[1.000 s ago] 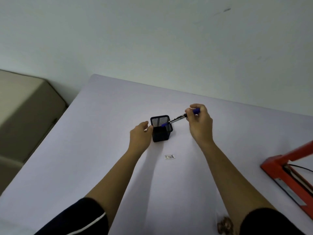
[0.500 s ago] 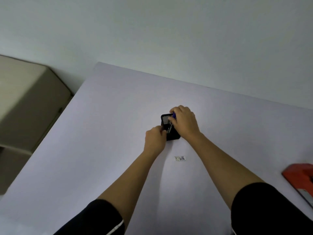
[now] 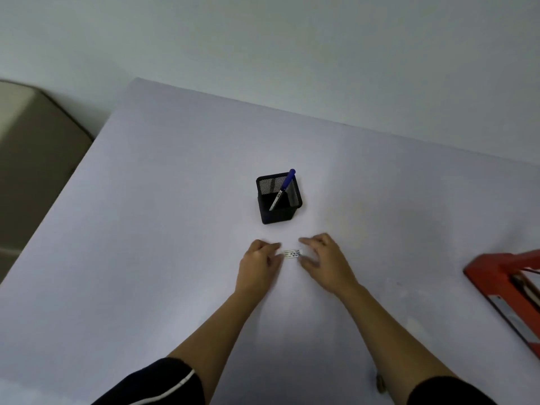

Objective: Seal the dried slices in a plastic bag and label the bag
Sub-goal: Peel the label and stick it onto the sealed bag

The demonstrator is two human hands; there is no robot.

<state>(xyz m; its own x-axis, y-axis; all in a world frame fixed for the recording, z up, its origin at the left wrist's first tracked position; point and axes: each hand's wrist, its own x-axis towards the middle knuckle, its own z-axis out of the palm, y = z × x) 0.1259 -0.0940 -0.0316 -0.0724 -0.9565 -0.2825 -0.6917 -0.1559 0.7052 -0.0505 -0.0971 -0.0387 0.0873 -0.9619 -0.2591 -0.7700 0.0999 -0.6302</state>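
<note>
Both hands lie on the table point(image 3: 146, 258) with the label point(image 3: 292, 254) between them, and neither grips anything. On the label's left, the left hand point(image 3: 257, 270) is loosely curled, its fingertips point(image 3: 276, 246) at the label's left end; whether they touch it cannot be told. On the other side, the right hand point(image 3: 324, 263) is spread open, thumb and forefinger apart around the label's right end. This small white strip with dark print lies flat on the table. Beyond it stands a black mesh holder point(image 3: 279, 198) with a blue pen point(image 3: 283, 189) leaning inside. A red sealer point(image 3: 508, 283) sits at the right edge. No bag can be made out with certainty
</note>
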